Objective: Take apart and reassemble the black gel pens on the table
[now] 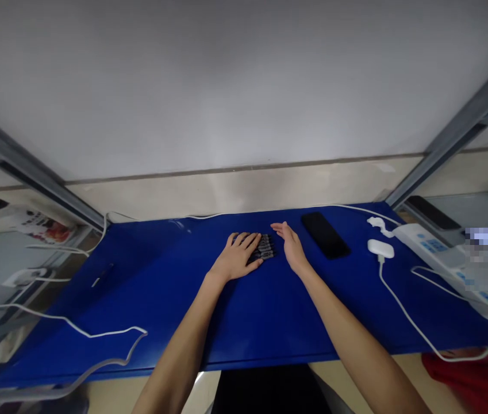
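Several dark pens or markers [265,247] lie side by side on the blue tabletop [157,287], their ends showing between my hands. Over their left part rests my left hand [235,259], palm down with its fingers spread, hiding much of them. My right hand [291,246] stands on its edge just right of the pen ends, with a small gap to them. Its fingers are stretched out and nothing is held in it.
A black phone [325,234] lies right of my right hand. Farther right are a white earbud case [380,249] on a cable and a white power strip [437,253]. A single pen [103,275] lies at left, near white cables [110,333]. A wall [244,192] stands behind.
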### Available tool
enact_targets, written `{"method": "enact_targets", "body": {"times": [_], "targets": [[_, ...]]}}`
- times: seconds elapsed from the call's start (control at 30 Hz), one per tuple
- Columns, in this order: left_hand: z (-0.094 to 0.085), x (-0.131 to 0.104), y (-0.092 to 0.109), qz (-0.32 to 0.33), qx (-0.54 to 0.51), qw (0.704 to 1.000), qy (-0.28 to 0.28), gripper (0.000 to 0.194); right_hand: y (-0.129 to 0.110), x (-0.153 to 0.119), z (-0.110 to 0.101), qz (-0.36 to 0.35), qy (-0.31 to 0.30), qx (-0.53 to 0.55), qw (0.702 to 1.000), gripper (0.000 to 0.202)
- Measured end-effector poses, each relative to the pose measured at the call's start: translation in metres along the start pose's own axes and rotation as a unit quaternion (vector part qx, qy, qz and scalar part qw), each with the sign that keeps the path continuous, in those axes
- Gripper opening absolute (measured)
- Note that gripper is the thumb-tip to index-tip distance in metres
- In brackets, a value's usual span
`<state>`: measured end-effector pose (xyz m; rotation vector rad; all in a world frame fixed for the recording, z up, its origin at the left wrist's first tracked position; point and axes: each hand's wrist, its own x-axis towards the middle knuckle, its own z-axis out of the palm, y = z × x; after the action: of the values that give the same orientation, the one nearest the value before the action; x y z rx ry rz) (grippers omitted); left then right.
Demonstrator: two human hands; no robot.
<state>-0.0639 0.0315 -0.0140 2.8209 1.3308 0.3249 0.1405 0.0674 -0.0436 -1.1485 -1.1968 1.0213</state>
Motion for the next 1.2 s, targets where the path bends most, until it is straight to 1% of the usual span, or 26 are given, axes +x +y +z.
{"method": "enact_targets", "body": {"times": [0.13,0.3,0.43,0.67,0.77,0.83,0.87,0.9,0.93,1.0,1.03,1.1,1.17,1.2], "targets": [[-0.003,-0.001,-0.002,-0.002,-0.001,1.0,0.009,0.069,-0.002,-0.001,0.0,0.002,-0.002,0.005,1.0,0.057],[-0.008,0.0,-0.003,0.009,-0.015,1.0,0.006,0.067,-0.007,-0.002,0.001,0.006,-0.009,0.0,1.0,0.063],[-0.009,0.0,-0.002,0.004,-0.034,0.999,0.007,0.067,-0.011,-0.003,0.001,0.008,-0.016,-0.009,1.0,0.07],[-0.01,0.0,0.0,-0.009,-0.052,0.999,0.006,0.07,-0.012,-0.004,0.0,0.011,-0.019,-0.013,1.0,0.073],[-0.011,-0.002,0.001,-0.033,-0.077,0.996,0.033,0.072,-0.011,-0.004,0.001,0.005,-0.024,-0.015,1.0,0.073],[-0.01,-0.003,0.001,-0.076,-0.113,0.987,0.08,0.065,-0.009,-0.003,0.002,-0.003,-0.027,0.002,1.0,0.072],[-0.009,-0.003,0.001,-0.108,-0.144,0.977,0.112,0.061,-0.009,-0.003,0.003,-0.007,-0.029,0.013,0.999,0.071],[-0.007,-0.002,0.0,-0.144,-0.184,0.961,0.146,0.058,-0.008,-0.002,0.004,-0.01,-0.031,0.023,0.999,0.069],[-0.005,-0.002,-0.001,-0.182,-0.235,0.938,0.18,0.057,-0.007,-0.002,0.005,-0.012,-0.033,0.03,0.999,0.068],[0.0,0.0,-0.005,-0.25,-0.349,0.873,0.232,0.061,-0.007,-0.001,0.007,-0.011,-0.039,0.038,0.998,0.068],[0.002,0.001,-0.007,-0.275,-0.404,0.837,0.248,0.064,-0.008,-0.001,0.007,-0.01,-0.041,0.04,0.998,0.068],[0.007,0.003,-0.011,-0.309,-0.492,0.77,0.263,0.07,-0.009,-0.001,0.008,-0.006,-0.044,0.05,0.998,0.069],[0.011,0.004,-0.014,-0.325,-0.552,0.721,0.265,0.075,-0.011,-0.002,0.008,-0.002,-0.046,0.064,0.997,0.07],[0.013,0.004,-0.015,-0.327,-0.573,0.704,0.265,0.078,-0.012,-0.002,0.009,0.0,-0.047,0.072,0.996,0.07]]}}
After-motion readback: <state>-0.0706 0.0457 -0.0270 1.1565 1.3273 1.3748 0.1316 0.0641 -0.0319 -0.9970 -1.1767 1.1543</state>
